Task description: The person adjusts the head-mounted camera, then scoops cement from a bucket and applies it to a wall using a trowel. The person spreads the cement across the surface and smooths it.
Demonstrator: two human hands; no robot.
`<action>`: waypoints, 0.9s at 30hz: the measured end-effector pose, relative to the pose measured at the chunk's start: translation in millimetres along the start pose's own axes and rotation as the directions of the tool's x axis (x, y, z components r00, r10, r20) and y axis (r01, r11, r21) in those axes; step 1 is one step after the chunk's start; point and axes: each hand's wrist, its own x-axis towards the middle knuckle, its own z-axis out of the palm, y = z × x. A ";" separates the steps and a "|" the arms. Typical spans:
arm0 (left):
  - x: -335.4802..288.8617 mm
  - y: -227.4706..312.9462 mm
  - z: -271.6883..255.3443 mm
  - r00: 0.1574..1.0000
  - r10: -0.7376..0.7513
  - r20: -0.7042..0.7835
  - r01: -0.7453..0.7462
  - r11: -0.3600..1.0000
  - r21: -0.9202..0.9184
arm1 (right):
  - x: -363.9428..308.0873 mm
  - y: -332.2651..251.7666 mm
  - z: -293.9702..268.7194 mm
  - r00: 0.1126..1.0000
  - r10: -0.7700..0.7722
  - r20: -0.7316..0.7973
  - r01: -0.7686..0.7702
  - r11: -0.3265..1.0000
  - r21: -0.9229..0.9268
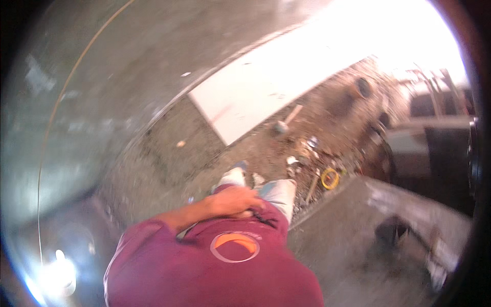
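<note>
My left hand (236,201) lies across the front of my maroon shirt (204,276), near its lower hem, with the forearm reaching in from the left. Its fingers point right and look bent, but blur hides how far they close. Just beyond the fingertips is a dark patch (267,221) that I cannot make out. I do not see my right hand. Below the hem show my legs in light trousers (279,197), standing on the dirt floor.
A long white board (250,97) lies along the grey wall (153,61). To its right are a mallet-like tool (280,127), a yellow ring (330,179) and scattered rubble (307,148). A raised grey slab (332,245) is at the right; a bright lamp (60,276) glares lower left.
</note>
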 end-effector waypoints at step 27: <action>546.5 26.7 -107.9 0.855 -0.514 0.075 0.513 0.858 0.035 | 58.3 -733.0 -308.5 -0.613 -0.787 -0.073 0.790 -0.608 -0.085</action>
